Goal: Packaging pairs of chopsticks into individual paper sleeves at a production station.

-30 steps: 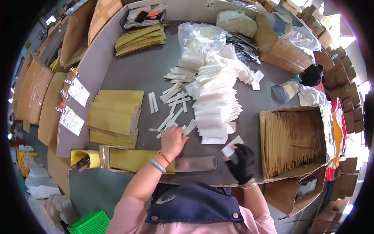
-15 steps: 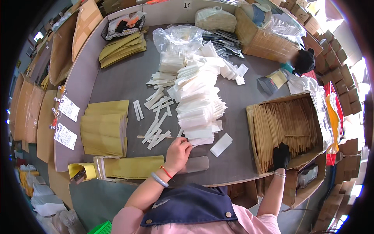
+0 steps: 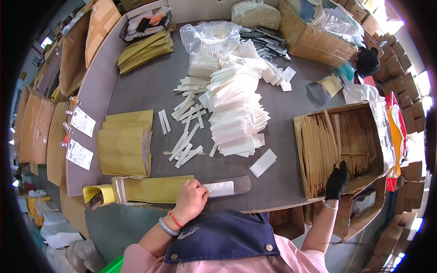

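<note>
Grey worktable cluttered. Left hand curled, pressing white packet on long tray. Gloved right hand closed on brown envelopes in carton.

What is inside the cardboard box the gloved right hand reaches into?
The cardboard box holds tan envelopes standing on edge. The right hand covers a few; the box bottom is hidden.
</note>
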`<state>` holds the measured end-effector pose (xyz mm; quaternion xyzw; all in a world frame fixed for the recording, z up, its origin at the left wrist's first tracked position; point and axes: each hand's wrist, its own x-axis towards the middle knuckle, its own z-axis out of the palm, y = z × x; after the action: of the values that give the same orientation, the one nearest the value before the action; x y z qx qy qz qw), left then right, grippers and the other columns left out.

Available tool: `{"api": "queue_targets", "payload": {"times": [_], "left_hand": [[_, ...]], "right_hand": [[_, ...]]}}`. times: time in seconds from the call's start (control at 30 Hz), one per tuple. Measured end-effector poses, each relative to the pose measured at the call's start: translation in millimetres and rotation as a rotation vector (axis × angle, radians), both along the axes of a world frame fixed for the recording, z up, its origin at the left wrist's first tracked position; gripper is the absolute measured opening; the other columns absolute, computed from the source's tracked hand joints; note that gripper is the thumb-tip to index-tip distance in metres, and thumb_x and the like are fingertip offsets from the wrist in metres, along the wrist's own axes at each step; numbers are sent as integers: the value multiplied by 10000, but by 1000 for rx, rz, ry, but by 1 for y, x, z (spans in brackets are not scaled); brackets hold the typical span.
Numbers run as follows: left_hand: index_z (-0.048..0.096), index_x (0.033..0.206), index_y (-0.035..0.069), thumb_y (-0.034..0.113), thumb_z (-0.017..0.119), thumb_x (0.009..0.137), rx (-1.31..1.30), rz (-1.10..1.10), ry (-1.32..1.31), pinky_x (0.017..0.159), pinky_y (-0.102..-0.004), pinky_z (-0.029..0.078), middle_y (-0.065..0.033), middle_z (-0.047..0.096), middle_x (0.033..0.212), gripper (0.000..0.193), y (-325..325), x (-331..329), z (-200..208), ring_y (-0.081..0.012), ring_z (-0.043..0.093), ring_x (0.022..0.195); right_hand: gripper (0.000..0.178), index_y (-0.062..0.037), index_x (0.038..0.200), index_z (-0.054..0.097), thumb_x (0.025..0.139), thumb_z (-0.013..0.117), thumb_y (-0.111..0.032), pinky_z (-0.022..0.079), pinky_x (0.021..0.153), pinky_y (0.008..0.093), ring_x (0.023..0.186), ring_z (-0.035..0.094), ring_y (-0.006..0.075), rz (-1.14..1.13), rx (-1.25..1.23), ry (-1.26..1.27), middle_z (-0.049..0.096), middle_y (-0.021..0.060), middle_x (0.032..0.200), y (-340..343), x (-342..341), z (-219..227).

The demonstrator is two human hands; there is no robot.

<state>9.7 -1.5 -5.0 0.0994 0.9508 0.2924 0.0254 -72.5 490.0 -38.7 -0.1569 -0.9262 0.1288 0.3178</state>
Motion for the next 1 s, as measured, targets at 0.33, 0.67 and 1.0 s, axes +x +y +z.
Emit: {"api": "queue_targets", "payload": {"times": [0.33, 0.67, 1.0], "left_hand": [[716, 1007, 83, 199, 837, 647, 9, -19, 73, 905, -437, 439, -75, 589, 1013, 397, -17, 7, 0, -299, 532, 1027], [598, 1247, 18, 283, 887, 565, -47, -105, 44, 1027, -468, 391, -123, 535, 1289, 786, -14, 13, -8, -340, 471, 1195], [586, 1276, 52, 228, 844, 612, -35, -131, 37, 991, -454, 416, -123, 540, 1278, 735, -6, -2, -17, -343, 491, 1169]], "right_hand": [[263, -152, 1039, 732, 791, 683, -78, 452, 638, 399, 722, 584, 291, 961, -228, -482, 567, 92, 728, -184, 34, 47], [249, -151, 1027, 729, 778, 741, -155, 507, 668, 425, 754, 629, 309, 1209, -183, -484, 641, 112, 803, -245, 36, -10], [575, -71, 1236, 529, 744, 807, -181, 507, 815, 391, 931, 625, 288, 1206, -906, -665, 592, 135, 1140, -308, 58, -6]]}}
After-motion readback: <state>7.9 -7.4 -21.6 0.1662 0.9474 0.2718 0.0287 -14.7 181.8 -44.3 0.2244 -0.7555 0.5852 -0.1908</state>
